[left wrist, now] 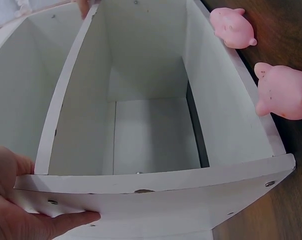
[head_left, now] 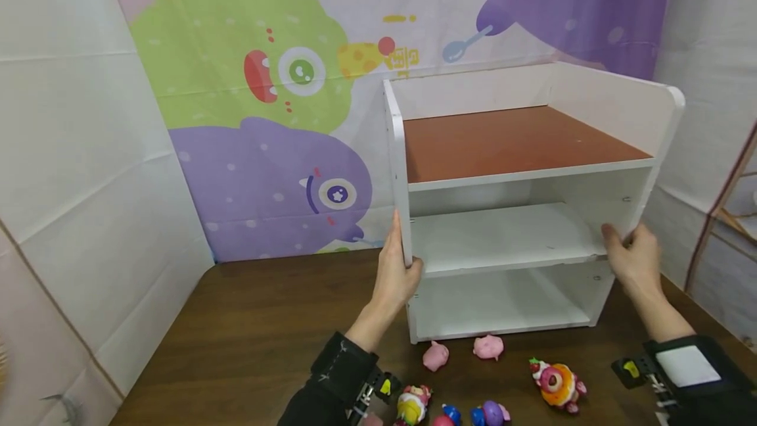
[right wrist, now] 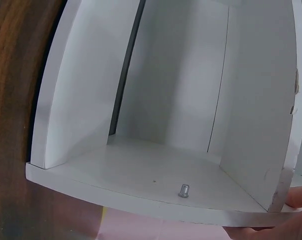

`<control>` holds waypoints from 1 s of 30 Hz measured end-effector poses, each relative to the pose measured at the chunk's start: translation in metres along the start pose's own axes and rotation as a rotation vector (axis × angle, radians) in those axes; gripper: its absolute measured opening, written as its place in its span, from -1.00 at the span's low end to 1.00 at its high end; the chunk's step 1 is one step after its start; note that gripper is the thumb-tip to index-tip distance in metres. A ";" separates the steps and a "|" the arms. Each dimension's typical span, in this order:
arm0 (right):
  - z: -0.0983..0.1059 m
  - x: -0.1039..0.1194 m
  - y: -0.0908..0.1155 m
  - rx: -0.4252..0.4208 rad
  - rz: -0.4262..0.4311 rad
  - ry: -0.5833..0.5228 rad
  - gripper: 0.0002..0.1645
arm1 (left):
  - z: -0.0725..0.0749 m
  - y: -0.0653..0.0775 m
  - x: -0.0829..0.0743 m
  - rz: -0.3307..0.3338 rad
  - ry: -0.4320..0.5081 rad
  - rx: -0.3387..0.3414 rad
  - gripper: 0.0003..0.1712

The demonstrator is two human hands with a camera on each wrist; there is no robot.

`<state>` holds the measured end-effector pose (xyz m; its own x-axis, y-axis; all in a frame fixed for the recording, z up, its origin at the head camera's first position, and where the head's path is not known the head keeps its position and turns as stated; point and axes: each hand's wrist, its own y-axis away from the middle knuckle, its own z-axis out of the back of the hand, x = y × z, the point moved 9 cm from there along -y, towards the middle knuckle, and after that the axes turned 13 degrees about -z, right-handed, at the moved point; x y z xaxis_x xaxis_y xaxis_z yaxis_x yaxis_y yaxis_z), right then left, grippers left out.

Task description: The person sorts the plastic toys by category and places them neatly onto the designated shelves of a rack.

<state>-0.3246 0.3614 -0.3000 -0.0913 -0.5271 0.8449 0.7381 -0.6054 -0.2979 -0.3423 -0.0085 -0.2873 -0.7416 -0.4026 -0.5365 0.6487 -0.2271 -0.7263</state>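
Note:
A white shelf unit (head_left: pixel 503 235) with a brown top panel (head_left: pixel 520 143) stands upright on the dark wooden table. My left hand (head_left: pixel 395 275) holds its left side panel, thumb around the front edge and fingers along the outer face. On the opposite side my right hand (head_left: pixel 635 258) grips the right panel at about middle-shelf height, its fingers partly hidden behind the panel. In the left wrist view the left hand (left wrist: pixel 21 210) pinches the panel near the middle shelf. A small metal shelf pin (right wrist: pixel 183 190) sticks out inside the lower compartment in the right wrist view.
Two pink pig toys, one on the left (head_left: pixel 435 355) and one on the right (head_left: pixel 488 347), lie just before the unit. Nearer are an orange toy (head_left: pixel 557 385), a yellow-and-white toy (head_left: pixel 412 405) and a purple-and-blue toy (head_left: pixel 491 413). A cartoon-printed cloth (head_left: pixel 266 169) hangs behind.

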 end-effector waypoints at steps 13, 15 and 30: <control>-0.011 0.018 0.016 -0.007 0.096 0.013 -0.62 | 0.023 0.004 0.004 -0.070 -0.033 -0.017 -0.01; -0.013 0.021 0.019 -0.010 0.106 0.010 -0.63 | 0.029 0.005 0.005 -0.085 -0.035 -0.022 -0.02; -0.046 0.046 0.050 0.065 0.196 -0.035 -0.62 | 0.072 0.022 0.025 -0.038 -0.051 -0.038 -0.18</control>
<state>-0.3227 0.2795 -0.2967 0.0806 -0.6096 0.7886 0.7811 -0.4529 -0.4299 -0.3341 -0.0873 -0.2856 -0.7553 -0.4390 -0.4866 0.6127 -0.2094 -0.7620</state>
